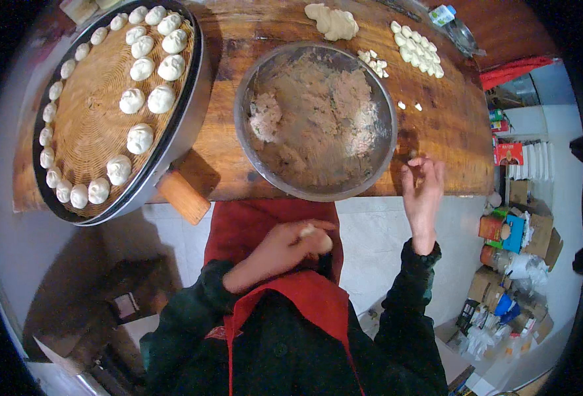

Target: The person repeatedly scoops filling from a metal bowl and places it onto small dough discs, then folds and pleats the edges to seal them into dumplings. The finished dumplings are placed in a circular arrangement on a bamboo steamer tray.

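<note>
In front of the red apron, my left hand is wrapped around a white filled bun; its far side is hidden by my fingers. My right hand hovers over the table's front edge, right of the bowl, with fingers loosely apart. A tiny blurred bit shows just beyond its fingertips. Between the hands and the table's back stands a wide metal bowl of minced filling. On the left, a round pan with a woven mat carries several pleated buns.
On the wooden table lie a dough lump, small dough scraps, two loose bits and rows of dough pieces. The pan's wooden handle juts past the table edge. Boxes and bags crowd the right side.
</note>
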Motion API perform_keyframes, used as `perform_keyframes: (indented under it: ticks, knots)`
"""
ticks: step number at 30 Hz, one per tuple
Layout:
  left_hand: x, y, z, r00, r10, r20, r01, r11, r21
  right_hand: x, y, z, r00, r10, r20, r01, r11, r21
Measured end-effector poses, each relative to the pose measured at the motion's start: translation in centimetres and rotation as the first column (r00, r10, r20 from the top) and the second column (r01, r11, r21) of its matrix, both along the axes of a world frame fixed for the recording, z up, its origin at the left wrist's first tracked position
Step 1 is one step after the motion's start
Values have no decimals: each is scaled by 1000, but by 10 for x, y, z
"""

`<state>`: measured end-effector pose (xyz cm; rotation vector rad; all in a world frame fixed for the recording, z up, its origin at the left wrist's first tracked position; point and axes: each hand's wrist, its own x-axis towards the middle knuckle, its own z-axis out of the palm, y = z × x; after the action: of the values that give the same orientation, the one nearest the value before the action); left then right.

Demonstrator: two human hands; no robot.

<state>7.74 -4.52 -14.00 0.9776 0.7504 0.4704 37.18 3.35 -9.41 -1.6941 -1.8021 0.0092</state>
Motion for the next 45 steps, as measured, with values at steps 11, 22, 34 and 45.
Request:
perform_keyframes:
  ticks: [11, 22, 34, 45]
  knots:
    - [-48, 7, 38, 839, 543, 20, -543, 840, -5, -150, 48, 37, 741, 650, 167, -572, 742, -350]
    - [-36, 19, 46, 843, 526, 114, -529, 848, 2, -118, 36, 40, 873, 485, 57, -462, 858, -225]
    - [-38, 18, 47, 845, 529, 79, -531, 847, 2, -116, 38, 45, 744, 661, 92, -633, 743, -219]
    - [-35, 19, 44, 845, 534, 41, -535, 842, 68, -119, 61, 19, 768, 641, 23, -586, 715, -381]
